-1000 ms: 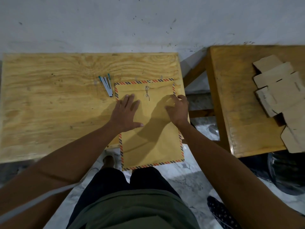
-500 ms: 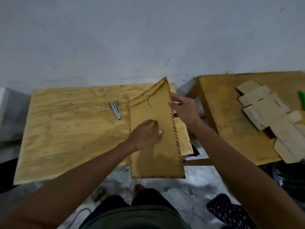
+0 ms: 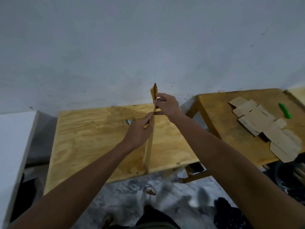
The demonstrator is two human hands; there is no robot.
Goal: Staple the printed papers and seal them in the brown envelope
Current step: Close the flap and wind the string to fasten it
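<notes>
White block (image 3: 14, 146) at far left: flat-topped, smooth, plain. Plywood table (image 3: 92, 138): pale, strongly figured grain, matt. A small blue-and-white item (image 3: 129, 121) lies on it just beyond the left hand; too blurred to identify.

Left hand (image 3: 140, 133): fingers curled and pinching the brown envelope (image 3: 149, 146) at mid-length on its left face. The envelope is held off the table, turned edge-on to the camera, long axis running from the near table edge up and away toward the wall; thin, flat kraft paper with striped edging, top corner bent. Printed papers not visible; whether they are inside cannot be told.

Right hand (image 3: 166, 105): fingers closed on the envelope's upper end, beyond and above the left hand, so it is the nearer hand to the flap. Judgement: any closing move turns on that upper end.

Second wooden table (image 3: 214, 116), well apart to the right, bears flattened cardboard cut-outs (image 3: 264, 126) and a green object (image 3: 284, 110)
</notes>
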